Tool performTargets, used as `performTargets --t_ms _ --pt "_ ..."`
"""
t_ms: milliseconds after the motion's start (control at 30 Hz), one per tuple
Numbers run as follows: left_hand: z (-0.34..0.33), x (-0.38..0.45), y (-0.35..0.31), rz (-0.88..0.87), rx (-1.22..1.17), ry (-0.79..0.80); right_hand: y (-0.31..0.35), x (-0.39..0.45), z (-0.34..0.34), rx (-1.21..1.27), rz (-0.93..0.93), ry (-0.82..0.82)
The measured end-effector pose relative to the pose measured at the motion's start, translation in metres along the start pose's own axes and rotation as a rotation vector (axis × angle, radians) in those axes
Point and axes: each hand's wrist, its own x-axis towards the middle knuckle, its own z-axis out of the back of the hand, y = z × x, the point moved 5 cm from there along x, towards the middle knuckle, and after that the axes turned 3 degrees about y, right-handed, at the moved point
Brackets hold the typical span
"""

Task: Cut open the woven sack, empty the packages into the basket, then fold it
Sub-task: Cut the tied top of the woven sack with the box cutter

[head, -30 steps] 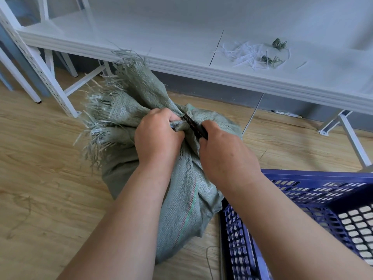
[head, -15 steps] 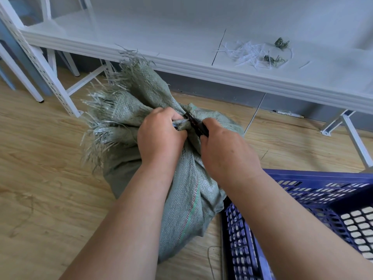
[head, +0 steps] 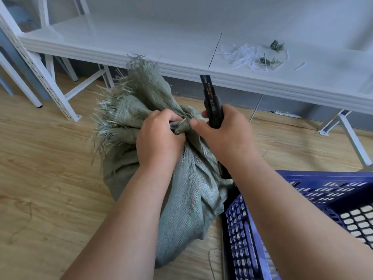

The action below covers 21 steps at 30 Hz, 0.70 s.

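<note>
The woven sack [head: 181, 188] stands on the floor left of the blue basket [head: 302, 209], neck bunched in the left hand [head: 159, 138]; right hand [head: 226, 134] grips a utility knife [head: 212, 102]. Emptying and folding remain.

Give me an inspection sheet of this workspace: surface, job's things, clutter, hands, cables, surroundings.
Surface: wood-look floor; a thin loose fibre lies on it near the bottom edge.
Job's things: green woven sack stands on the floor, neck bunched, top frayed; blue basket beside it, no packages visible inside.
Clutter: white and green cut strands on the white shelf.
Hands: left hand grips the sack's bunched neck; right hand holds a black utility knife, its tip pointing up, thumb against the neck.
Cables: nothing seen.
Surroundings: white perforated rack legs, grey wall base.
</note>
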Motion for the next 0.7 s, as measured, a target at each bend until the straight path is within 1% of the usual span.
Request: performTargets --t_ms 133,200,333,467,567,600,633,700 --pt "-0.002 -0.003 -0.008 -0.089 0.045 -0.014 -0.014 0.009 -0.021 0.156 -0.064 -0.011" --pt "-0.002 -0.002 -0.008 -0.135 0.047 0.006 -0.021 0.012 -0.023 0.234 -0.104 -0.022" --pt "-0.003 -0.003 -0.011 -0.208 -0.052 0.076 -0.026 0.014 -0.020 0.355 -0.158 0.017" --pt "-0.004 -0.004 -0.011 -0.185 -0.082 0.058 -0.021 0.017 -0.025 0.282 -0.098 0.039" --pt "-0.006 -0.002 -0.009 -0.198 -0.079 0.064 -0.020 0.020 -0.022 0.178 -0.103 0.004" --pt "-0.004 -0.001 -0.010 -0.210 -0.065 0.037 -0.021 0.020 -0.019 0.201 -0.119 -0.013" --pt "0.002 -0.001 -0.012 -0.216 -0.073 -0.023 -0.022 0.020 -0.016 0.287 -0.154 -0.022" --pt "0.019 -0.002 -0.016 -0.235 -0.177 -0.212 -0.023 0.019 -0.009 0.553 -0.244 -0.017"
